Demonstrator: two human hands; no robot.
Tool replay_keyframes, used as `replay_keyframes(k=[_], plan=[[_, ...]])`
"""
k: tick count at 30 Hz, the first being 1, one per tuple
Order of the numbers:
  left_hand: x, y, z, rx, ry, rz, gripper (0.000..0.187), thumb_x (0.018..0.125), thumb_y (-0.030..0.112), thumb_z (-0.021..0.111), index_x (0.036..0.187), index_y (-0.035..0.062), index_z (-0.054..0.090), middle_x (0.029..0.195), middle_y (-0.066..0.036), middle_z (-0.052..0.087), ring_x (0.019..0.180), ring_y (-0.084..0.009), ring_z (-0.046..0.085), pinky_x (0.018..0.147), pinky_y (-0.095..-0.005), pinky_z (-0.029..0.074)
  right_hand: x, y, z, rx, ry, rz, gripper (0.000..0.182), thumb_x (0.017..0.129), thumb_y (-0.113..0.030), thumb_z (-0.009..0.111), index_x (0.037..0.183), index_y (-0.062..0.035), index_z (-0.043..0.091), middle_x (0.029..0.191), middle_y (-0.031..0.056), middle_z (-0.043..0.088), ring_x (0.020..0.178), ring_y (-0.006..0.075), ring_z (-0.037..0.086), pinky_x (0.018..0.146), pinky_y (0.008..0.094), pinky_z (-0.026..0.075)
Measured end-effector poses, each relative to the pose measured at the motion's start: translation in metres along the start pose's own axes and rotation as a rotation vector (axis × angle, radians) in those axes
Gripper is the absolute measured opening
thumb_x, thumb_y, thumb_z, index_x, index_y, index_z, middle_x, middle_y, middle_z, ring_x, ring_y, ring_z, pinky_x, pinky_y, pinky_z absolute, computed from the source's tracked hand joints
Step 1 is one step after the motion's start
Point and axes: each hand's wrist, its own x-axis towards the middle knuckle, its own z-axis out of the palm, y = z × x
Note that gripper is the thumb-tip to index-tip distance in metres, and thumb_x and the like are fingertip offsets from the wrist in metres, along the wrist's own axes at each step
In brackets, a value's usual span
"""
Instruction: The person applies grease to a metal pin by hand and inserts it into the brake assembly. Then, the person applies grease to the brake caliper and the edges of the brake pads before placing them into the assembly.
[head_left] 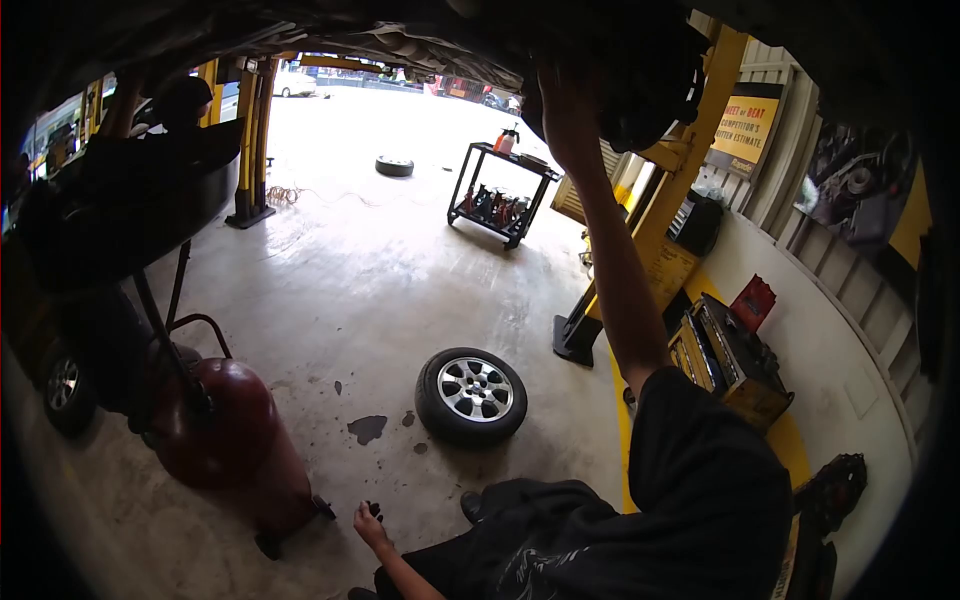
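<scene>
Raised high, my right hand is up against the dark underside of a lifted car, beside a round dark part. Its fingers are lost in shadow, so their grip does not show. Down low in front of my body, my left hand has its fingers curled. Something small and dark shows at those fingertips, too small to name. A tire on a silver alloy wheel lies flat on the floor beyond my left hand.
At left stands a dark red tank with a wide black pan above; another person is behind it. Yellow lift posts flank the bay. A black cart holds bottles. A toolbox sits right; another tire lies farther off.
</scene>
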Motion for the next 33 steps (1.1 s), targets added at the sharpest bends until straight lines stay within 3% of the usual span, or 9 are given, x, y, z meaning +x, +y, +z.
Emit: replay_keyframes(k=[3,7,13,17,22,26,28,31,33], plan=[[-0.002,0.005,0.005,0.009,0.012,-0.002,0.034,0.091,0.030,0.045,0.094,-0.0004,0.059,0.083,-0.008,0.062,0.074,-0.0180,0.058,0.063,-0.0307,0.044,-0.002,0.013,-0.002,0.517,0.019,0.266,0.030,0.088,-0.018,0.048,0.115,-0.0050,0.051,0.118,0.0168,0.046,0.104,0.0335,0.046,0.092,0.0474,0.033],[-0.008,0.010,0.010,-0.036,0.025,0.006,0.034,0.091,0.032,0.045,0.093,0.0004,0.058,0.082,-0.007,0.062,0.074,-0.0174,0.057,0.064,-0.0304,0.043,0.004,0.021,0.001,0.133,-0.046,-0.069,0.032,0.087,-0.017,0.050,0.118,-0.0079,0.050,0.116,0.0167,0.046,0.104,0.0328,0.045,0.090,0.0443,0.036],[-0.015,0.011,0.011,-0.101,0.042,0.077,0.035,0.091,0.033,0.043,0.092,0.0011,0.058,0.082,-0.007,0.061,0.075,-0.0176,0.056,0.066,-0.0304,0.042,0.011,0.024,-0.005,0.170,-0.026,-0.224,0.034,0.086,-0.017,0.053,0.119,-0.0097,0.050,0.117,0.0167,0.046,0.102,0.0347,0.047,0.085,0.0441,0.039],[-0.007,0.007,0.007,-0.124,0.070,0.105,0.036,0.091,0.034,0.042,0.093,0.0009,0.057,0.083,-0.008,0.061,0.076,-0.0181,0.056,0.067,-0.0306,0.042,0.004,0.016,-0.019,0.146,-0.076,-0.154,0.035,0.086,-0.017,0.052,0.120,-0.0091,0.049,0.118,0.0167,0.047,0.102,0.0333,0.049,0.086,0.0431,0.040],[0.001,0.015,0.010,-0.151,0.078,0.170,0.038,0.092,0.035,0.041,0.095,0.0004,0.057,0.085,-0.008,0.061,0.078,-0.0184,0.057,0.067,-0.0305,0.042,-0.002,0.023,-0.025,0.693,-0.115,0.128,0.032,0.086,-0.020,0.052,0.116,-0.0081,0.051,0.115,0.0160,0.049,0.103,0.0329,0.050,0.090,0.0414,0.038],[0.006,0.021,0.003,-0.152,0.071,0.230,0.041,0.092,0.036,0.040,0.098,-0.0001,0.057,0.088,-0.008,0.061,0.079,-0.0182,0.057,0.068,-0.0303,0.043,0.002,0.027,0.006,0.591,0.052,0.239,0.032,0.085,-0.019,0.051,0.116,-0.0085,0.052,0.113,0.0151,0.050,0.095,0.0312,0.053,0.087,0.0421,0.040],[0.010,0.019,0.001,-0.187,0.081,0.264,0.040,0.091,0.036,0.040,0.098,0.0003,0.057,0.088,-0.009,0.061,0.077,-0.0181,0.056,0.068,-0.0299,0.043,0.007,0.031,0.024,0.037,0.101,0.046,0.030,0.085,-0.020,0.052,0.112,-0.0086,0.055,0.108,0.0141,0.054,0.093,0.0285,0.055,0.084,0.0421,0.041],[0.007,0.020,-0.003,-0.208,0.080,0.235,0.039,0.091,0.035,0.040,0.096,0.0010,0.057,0.087,-0.009,0.061,0.077,-0.0175,0.056,0.069,-0.0300,0.043,0.022,0.017,0.018,0.101,-0.150,0.201,0.023,0.085,-0.022,0.053,0.103,-0.0086,0.060,0.099,0.0124,0.059,0.089,0.0274,0.056,0.081,0.0423,0.042],[0.006,0.026,-0.003,-0.222,0.072,0.245,0.037,0.091,0.034,0.040,0.096,0.0012,0.057,0.087,-0.008,0.060,0.077,-0.0171,0.055,0.068,-0.0303,0.043,0.024,0.007,0.025,0.143,0.051,0.147,0.020,0.084,-0.023,0.055,0.098,-0.0092,0.061,0.095,0.0110,0.060,0.088,0.0272,0.056,0.079,0.0422,0.043]])
